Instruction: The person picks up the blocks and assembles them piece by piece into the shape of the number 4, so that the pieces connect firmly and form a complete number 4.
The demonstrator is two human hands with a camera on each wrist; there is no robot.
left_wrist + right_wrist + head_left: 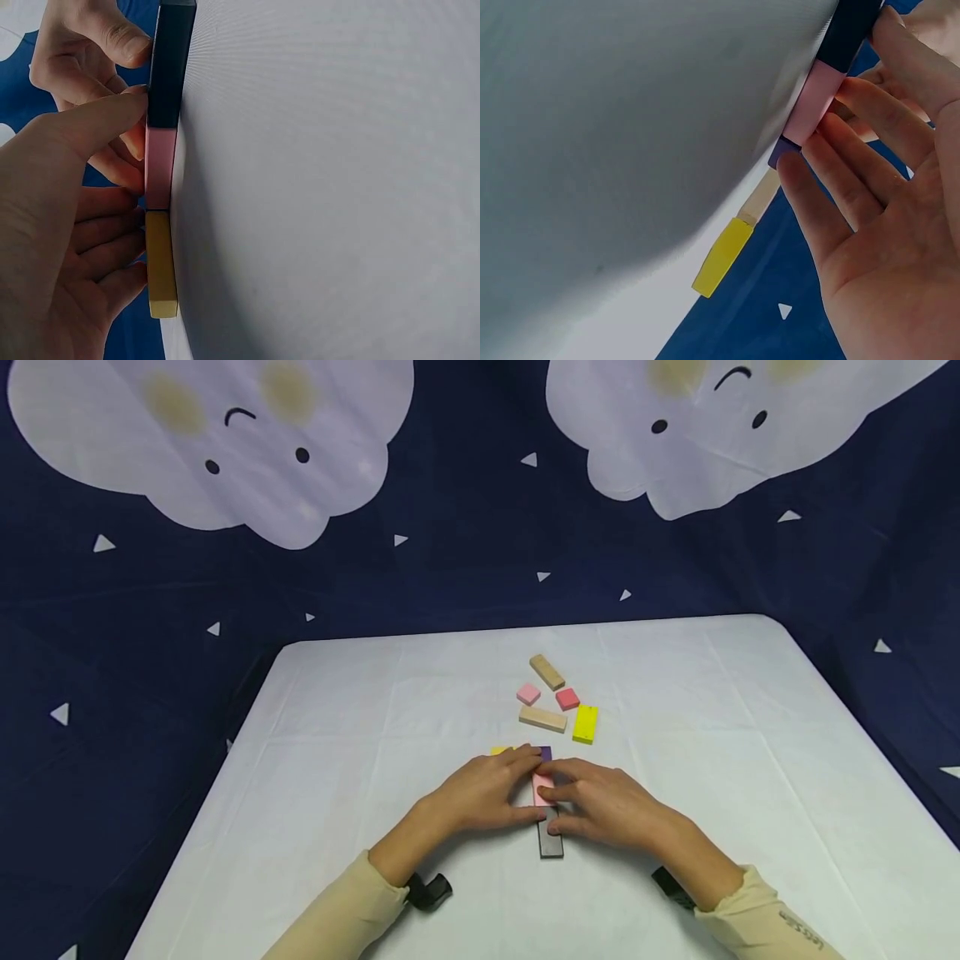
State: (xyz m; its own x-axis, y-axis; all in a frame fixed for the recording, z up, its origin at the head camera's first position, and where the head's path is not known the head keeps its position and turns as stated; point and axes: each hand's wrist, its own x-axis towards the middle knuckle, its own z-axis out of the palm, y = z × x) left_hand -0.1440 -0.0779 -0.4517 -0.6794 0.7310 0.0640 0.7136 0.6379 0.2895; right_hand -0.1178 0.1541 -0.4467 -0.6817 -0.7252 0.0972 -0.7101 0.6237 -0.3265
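A dark grey block (pixel 551 847), a pink block (pixel 542 783) and a purple block (pixel 546 752) lie end to end in a line on the table. Beside the purple end sits a yellow block (pixel 500 750), partly hidden by fingers. From the left side, my left hand (pixel 480 792) touches the line, its thumb at the dark block and its fingers over the far end. My right hand (pixel 611 802) meets it from the other side, fingertips at the dark, pink (pixel 814 105) and purple (pixel 782 153) blocks. Both hands' fingers look relaxed and fairly straight.
Farther back on the white table (pixel 360 710) lie two plain wooden blocks (pixel 543 719), a small pink piece (pixel 528 694), a small red piece (pixel 567 699) and a second yellow block (pixel 585 724). A dark blue cloth (pixel 465 585) with clouds hangs behind the table.
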